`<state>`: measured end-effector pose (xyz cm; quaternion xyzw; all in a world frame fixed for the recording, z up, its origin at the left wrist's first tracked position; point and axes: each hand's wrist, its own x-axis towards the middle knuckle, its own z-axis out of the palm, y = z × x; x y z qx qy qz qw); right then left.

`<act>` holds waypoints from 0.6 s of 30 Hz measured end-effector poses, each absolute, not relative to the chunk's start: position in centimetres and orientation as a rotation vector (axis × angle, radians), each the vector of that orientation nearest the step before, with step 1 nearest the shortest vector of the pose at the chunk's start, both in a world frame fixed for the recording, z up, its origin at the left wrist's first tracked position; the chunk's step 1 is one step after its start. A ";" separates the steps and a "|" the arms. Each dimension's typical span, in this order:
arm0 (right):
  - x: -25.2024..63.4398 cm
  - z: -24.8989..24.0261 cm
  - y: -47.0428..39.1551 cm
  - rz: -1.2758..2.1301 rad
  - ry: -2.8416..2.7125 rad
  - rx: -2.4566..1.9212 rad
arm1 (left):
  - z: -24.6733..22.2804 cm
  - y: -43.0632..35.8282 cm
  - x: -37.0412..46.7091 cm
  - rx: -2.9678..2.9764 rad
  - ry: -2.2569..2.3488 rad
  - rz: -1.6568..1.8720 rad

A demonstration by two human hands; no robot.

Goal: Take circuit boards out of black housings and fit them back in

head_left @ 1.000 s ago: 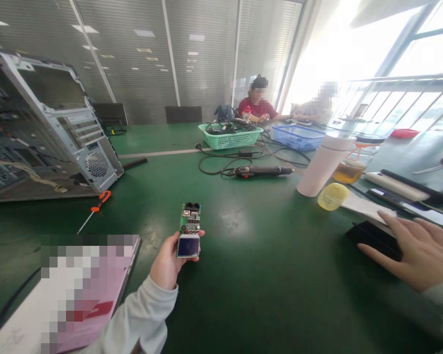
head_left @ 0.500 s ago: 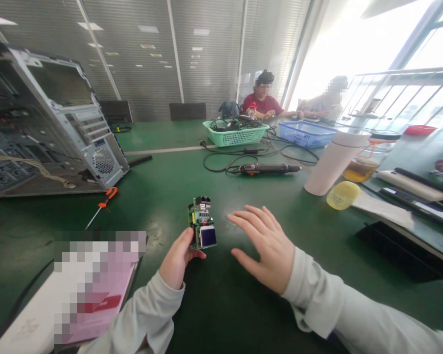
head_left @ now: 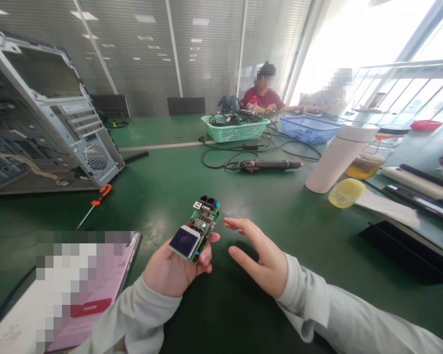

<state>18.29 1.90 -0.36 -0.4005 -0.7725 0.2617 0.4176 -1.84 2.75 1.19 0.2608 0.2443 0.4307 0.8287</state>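
Observation:
A green circuit board [head_left: 203, 221] with a small dark square screen and black and white sockets at its far end rests in my left hand [head_left: 177, 268]. My left fingers curl round its right side from below, and the screen faces up. To the right of the board is my right hand [head_left: 260, 258], touching nothing, with thumb and fingers apart. The hand is just short of the board's edge. Under both hands lies the green table top [head_left: 221, 314].
An open metal computer case [head_left: 96, 152] stands at left, an orange-handled screwdriver [head_left: 96, 202] before it. Beyond the board lie a corded power screwdriver [head_left: 269, 165] and a green basket [head_left: 239, 132] of cables. A white bottle [head_left: 335, 160] stands right. Two people sit at the far end.
My left hand has rolled palm-up, turning the circuit board so its screen end points toward the lower left. My right hand has dropped slightly, its fingers now closer together.

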 end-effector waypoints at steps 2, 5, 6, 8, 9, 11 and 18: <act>18.3 -0.6 2.0 0.702 -1.916 -0.977 | 0.9 2.8 -1.7 0.567 0.509 0.866; 18.3 -0.9 2.2 0.754 -1.875 -0.963 | -0.1 2.9 -1.5 0.595 0.561 0.880; 18.3 -1.0 2.3 0.775 -1.855 -0.967 | -0.3 3.0 -1.4 0.612 0.593 0.912; 18.4 -1.1 2.4 0.819 -1.807 -0.978 | -0.5 2.9 -1.3 0.674 0.663 0.975; 18.4 -1.2 2.5 0.833 -1.782 -0.979 | -0.5 2.9 -1.2 0.728 0.701 0.999; 18.4 -1.3 2.7 0.856 -1.730 -0.978 | -0.2 2.8 -1.2 0.894 0.776 1.008; 18.7 -0.8 3.0 0.765 -1.574 -0.973 | 0.5 2.1 -1.4 1.896 1.135 1.116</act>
